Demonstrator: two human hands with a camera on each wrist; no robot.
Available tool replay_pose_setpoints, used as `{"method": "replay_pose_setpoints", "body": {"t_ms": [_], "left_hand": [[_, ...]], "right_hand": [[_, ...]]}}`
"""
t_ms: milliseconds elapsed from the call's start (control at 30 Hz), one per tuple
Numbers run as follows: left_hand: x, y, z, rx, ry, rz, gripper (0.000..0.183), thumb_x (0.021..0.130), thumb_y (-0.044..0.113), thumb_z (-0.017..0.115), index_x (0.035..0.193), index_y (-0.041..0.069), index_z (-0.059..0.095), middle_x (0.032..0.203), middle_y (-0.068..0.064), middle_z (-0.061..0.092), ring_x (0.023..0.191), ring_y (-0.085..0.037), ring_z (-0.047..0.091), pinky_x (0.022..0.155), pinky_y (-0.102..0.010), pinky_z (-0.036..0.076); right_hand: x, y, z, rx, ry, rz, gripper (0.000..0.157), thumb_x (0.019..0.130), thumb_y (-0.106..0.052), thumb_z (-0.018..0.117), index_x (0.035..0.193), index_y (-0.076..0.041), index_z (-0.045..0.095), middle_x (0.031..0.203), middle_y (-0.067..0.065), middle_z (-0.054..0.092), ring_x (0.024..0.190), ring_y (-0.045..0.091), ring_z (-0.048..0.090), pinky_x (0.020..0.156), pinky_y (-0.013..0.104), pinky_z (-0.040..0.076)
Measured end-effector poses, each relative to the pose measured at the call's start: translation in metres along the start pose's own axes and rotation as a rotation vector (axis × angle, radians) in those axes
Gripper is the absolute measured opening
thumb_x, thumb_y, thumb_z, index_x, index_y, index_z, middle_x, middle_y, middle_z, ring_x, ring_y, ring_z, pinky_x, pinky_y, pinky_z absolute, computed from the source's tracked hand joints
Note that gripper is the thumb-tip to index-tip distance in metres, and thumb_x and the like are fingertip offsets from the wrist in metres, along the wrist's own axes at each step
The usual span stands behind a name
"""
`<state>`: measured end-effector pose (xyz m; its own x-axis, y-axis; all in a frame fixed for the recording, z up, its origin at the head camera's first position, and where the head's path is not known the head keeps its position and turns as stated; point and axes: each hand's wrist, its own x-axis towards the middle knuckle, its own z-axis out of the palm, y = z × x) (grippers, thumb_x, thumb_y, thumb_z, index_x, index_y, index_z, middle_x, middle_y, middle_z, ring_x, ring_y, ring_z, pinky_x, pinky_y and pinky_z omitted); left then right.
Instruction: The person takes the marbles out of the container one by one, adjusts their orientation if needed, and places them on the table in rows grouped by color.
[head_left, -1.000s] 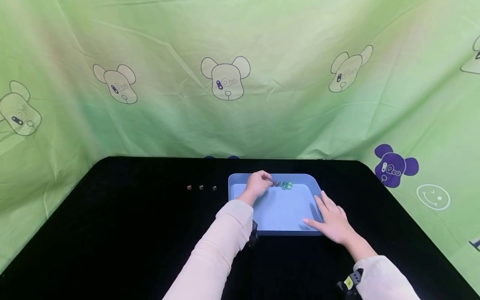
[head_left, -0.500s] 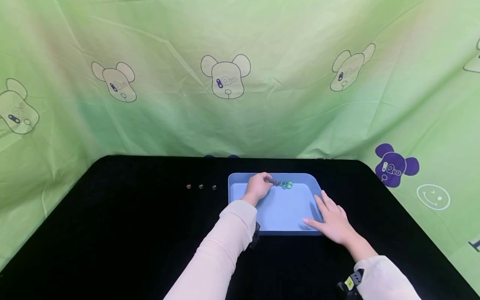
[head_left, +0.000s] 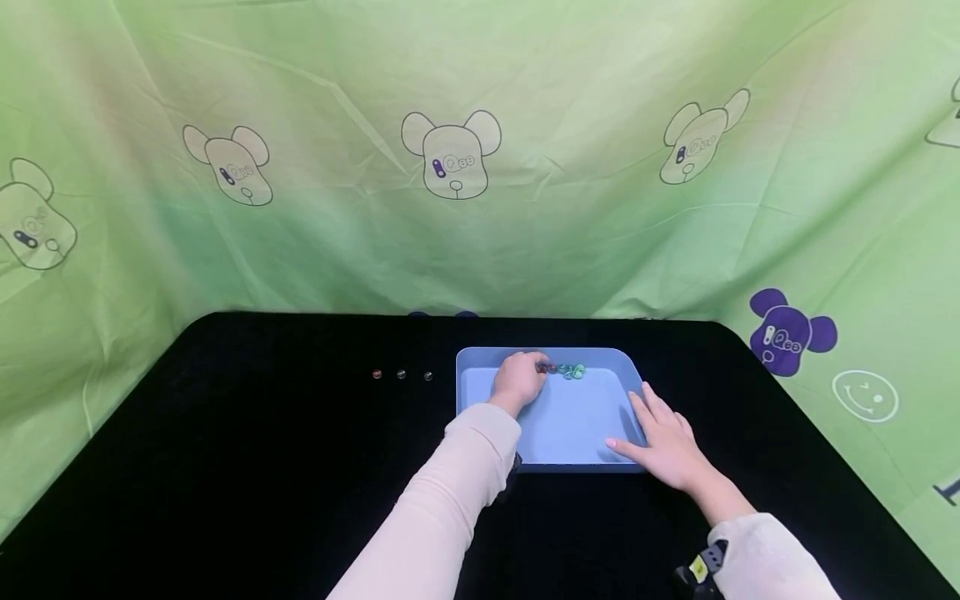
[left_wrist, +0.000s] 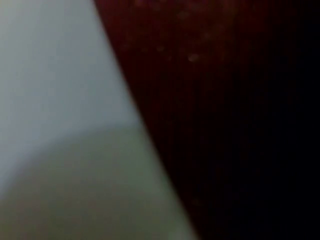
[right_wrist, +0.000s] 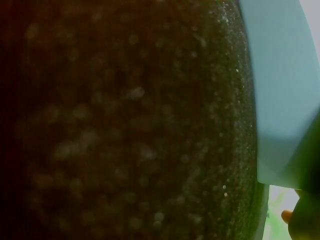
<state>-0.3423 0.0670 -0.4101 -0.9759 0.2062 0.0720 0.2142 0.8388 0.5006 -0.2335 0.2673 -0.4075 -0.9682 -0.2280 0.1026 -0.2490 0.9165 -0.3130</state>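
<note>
My left hand (head_left: 519, 379) is inside the blue tray (head_left: 577, 425), toward its back wall. Its curled fingers and thumb pinch a reddish glass marble (head_left: 542, 367), which is partly covered by them. Another reddish marble (head_left: 553, 368) lies just right of it, followed by several green marbles (head_left: 573, 372) in a cluster. My right hand (head_left: 666, 437) rests on the tray's right side with fingers spread, the thumb reaching over the front right corner. In the right wrist view the tray's wall (right_wrist: 282, 95) shows beside the dark tabletop. The left wrist view is blurred.
Left of the tray, three marbles sit spaced in a row on the black table (head_left: 247, 467): a reddish one (head_left: 377, 374) and two clear-looking ones, the middle marble (head_left: 401, 374) and the right marble (head_left: 428, 376). A green printed curtain (head_left: 337, 250) hangs behind the table.
My left hand has shifted slightly right and turned a little over the reddish marbles. The right hand, tray and the three marbles outside stay where they were.
</note>
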Motion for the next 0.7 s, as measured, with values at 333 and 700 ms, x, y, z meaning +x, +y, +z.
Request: {"method": "replay_pose_setpoints", "body": {"t_ms": [333,700], "left_hand": [[-0.0009,0.0004,0.0008,0.03,-0.001,-0.008,0.019,0.084,0.024,0.056,0.1,0.029,0.063,0.089,0.006,0.054,0.09,-0.013,0.05,0.068,-0.026,0.041],[-0.0003,0.0002,0.001,0.04,0.01,-0.024,0.013,0.083,0.023,0.057,0.095,0.025,0.062,0.089,0.005,0.053,0.091,-0.015,0.049,0.071,-0.026,0.041]], "right_hand": [[0.0003,0.0001,0.0006,-0.006,-0.002,0.005,0.087,0.077,-0.053,0.053,0.131,0.008,0.023,0.137,0.027,0.009,0.123,0.041,0.012,0.09,0.059,0.011],[0.0006,0.0005,-0.0007,0.005,-0.011,0.005,0.087,0.077,-0.053,0.052,0.132,0.008,0.022,0.138,0.027,0.008,0.123,0.04,0.01,0.091,0.059,0.01]]}}
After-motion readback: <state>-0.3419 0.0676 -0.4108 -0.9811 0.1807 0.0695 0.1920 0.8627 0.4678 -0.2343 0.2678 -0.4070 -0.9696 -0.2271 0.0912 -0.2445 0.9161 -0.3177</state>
